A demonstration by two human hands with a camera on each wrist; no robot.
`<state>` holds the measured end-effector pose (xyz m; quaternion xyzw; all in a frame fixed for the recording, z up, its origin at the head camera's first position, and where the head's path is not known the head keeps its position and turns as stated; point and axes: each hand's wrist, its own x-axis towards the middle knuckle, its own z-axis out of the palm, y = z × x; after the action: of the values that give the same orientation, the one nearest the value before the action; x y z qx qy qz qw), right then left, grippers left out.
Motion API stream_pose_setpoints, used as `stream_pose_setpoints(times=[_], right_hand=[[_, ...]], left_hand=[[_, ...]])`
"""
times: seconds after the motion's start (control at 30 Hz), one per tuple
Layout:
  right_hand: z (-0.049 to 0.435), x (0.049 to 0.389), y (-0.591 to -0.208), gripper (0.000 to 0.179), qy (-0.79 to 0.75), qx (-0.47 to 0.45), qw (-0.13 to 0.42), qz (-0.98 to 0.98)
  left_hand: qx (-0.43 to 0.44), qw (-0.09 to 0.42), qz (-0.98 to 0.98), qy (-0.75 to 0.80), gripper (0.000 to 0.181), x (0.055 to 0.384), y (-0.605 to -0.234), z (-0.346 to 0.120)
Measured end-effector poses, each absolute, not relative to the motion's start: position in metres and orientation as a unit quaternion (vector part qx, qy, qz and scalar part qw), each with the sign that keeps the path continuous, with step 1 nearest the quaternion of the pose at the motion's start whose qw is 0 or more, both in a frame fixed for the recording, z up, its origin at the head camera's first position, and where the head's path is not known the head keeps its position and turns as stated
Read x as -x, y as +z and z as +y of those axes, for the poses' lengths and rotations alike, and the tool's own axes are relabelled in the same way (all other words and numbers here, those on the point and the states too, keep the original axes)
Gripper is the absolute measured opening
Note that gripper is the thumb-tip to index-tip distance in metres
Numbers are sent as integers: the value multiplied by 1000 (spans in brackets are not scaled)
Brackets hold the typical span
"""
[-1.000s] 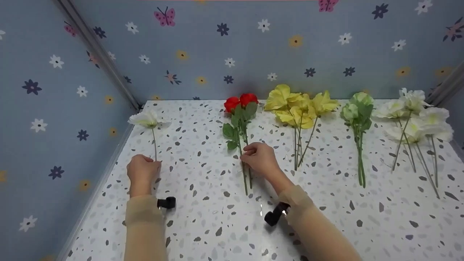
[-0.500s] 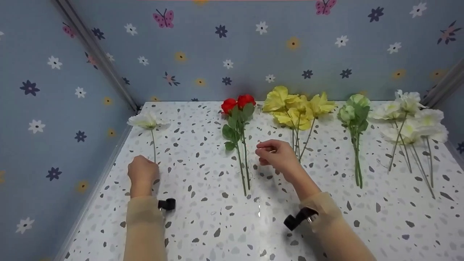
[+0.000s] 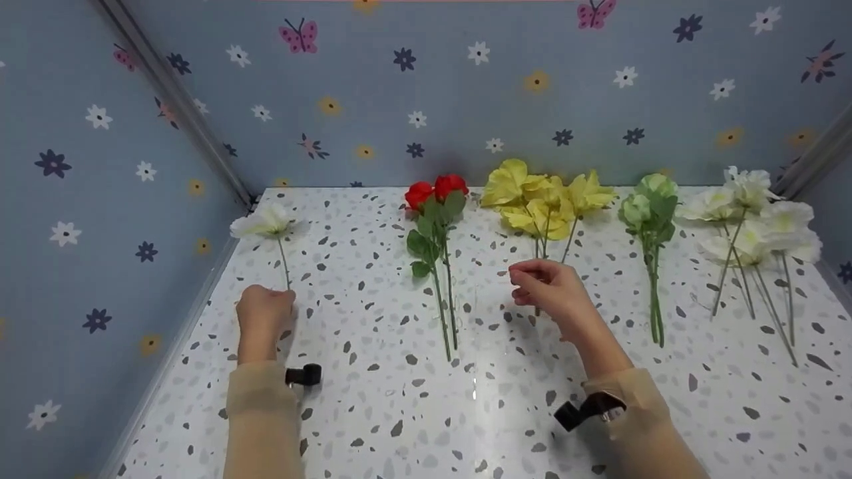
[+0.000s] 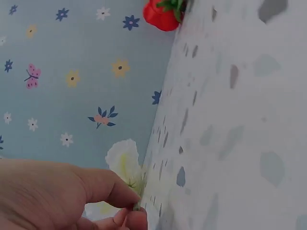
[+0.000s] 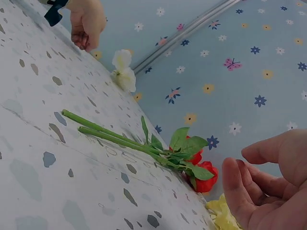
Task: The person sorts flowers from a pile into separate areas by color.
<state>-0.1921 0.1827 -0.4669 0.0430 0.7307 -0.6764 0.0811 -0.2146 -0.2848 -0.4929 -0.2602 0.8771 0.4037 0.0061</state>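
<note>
At the left of the table, my left hand [image 3: 263, 316] pinches the thin stem of a white flower [image 3: 266, 221]. Its bloom points toward the back wall. The left wrist view has thumb and fingertip meeting on the stem, pale petals [image 4: 123, 160] just beyond. My right hand [image 3: 556, 293] is above the lower stems of the yellow flowers [image 3: 542, 206], partly covering them. In the right wrist view that hand [image 5: 268, 187] holds nothing, its fingers loosely bent with a gap to the thumb. Two red roses [image 3: 436, 199] with green leaves lie between the hands.
Farther right lie pale green flowers [image 3: 649, 206] and a group of several white flowers [image 3: 765, 219], blooms toward the back. A patterned blue wall [image 3: 426, 93] borders the speckled table [image 3: 373, 399] behind, with another wall [image 3: 100, 266] on the left.
My right hand has left the red rose stems and moved right toward the yellow flowers. My left hand stays on the white flower's stem; that bloom has tilted slightly.
</note>
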Motion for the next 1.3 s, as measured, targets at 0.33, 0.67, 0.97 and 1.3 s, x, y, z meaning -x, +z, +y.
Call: stream_pose_setpoints(times=[0.33, 0.67, 0.97, 1.3], right_hand=[[200, 187, -474, 39, -686, -48, 88, 721], [198, 184, -473, 38, -702, -44, 79, 707], [181, 181, -472, 35, -724, -13, 68, 686], [171, 175, -472, 42, -718, 26, 98, 689]], left_hand=[[251, -6, 733, 632, 26, 228, -480, -255], [84, -47, 689, 719, 13, 216, -468, -150], [-38, 38, 658, 751, 13, 183, -472, -80], [-107, 135, 670, 722, 18, 160, -488, -40]])
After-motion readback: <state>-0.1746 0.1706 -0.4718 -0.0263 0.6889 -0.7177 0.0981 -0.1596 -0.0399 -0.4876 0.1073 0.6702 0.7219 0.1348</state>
